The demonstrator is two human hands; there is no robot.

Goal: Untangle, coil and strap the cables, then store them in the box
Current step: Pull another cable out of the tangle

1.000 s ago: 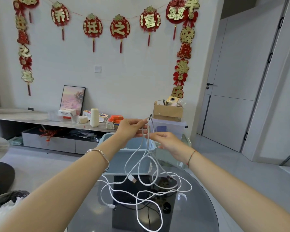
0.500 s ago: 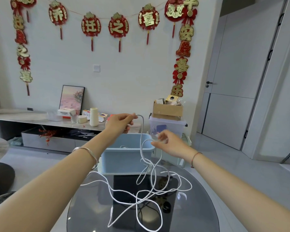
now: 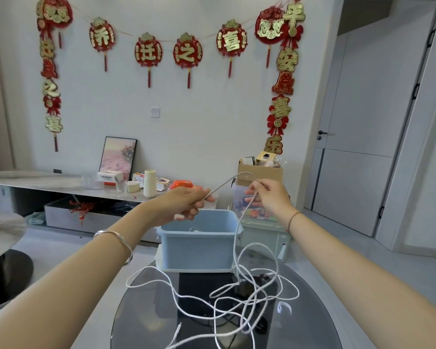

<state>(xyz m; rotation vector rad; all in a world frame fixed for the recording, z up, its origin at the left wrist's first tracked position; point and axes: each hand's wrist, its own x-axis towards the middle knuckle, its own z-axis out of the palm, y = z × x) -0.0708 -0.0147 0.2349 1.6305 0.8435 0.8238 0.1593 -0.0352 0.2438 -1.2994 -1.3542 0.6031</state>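
Head view, looking forward and down over a round dark glass table (image 3: 312,318). Left hand (image 3: 184,204) raised above the far edge of the table, fingers curled closed around a white cable (image 3: 233,250), thumb and forefinger pinching the strand where it leaves the fist. Right hand (image 3: 271,196) at about the same height, just beside the left but apart from it, fingertips closed lightly on the same cable. Between the two hands, a short arch of cable rising and bending over. From the right hand, one strand dropping steeply to the tabletop. On the glass, the rest of the cable in a loose tangle of overlapping loops, one loop reaching out to the left, one free end lying near the bottom edge of the view. Under the tangle, a thin black cable (image 3: 230,321), partly hidden. To the right of the tangle, a small white strap (image 3: 283,307) lying flat on the glass. At the far edge of the table, a light blue box (image 3: 199,245), open at the top, upright, with a piece of white cable showing inside. A silver bracelet (image 3: 115,238) on the left wrist; a thin dark band (image 3: 293,219) on the right wrist. Behind the hands, a brown cardboard box (image 3: 259,173) on a clear plastic bin. On the back wall, red and gold hanging decorations (image 3: 186,50).
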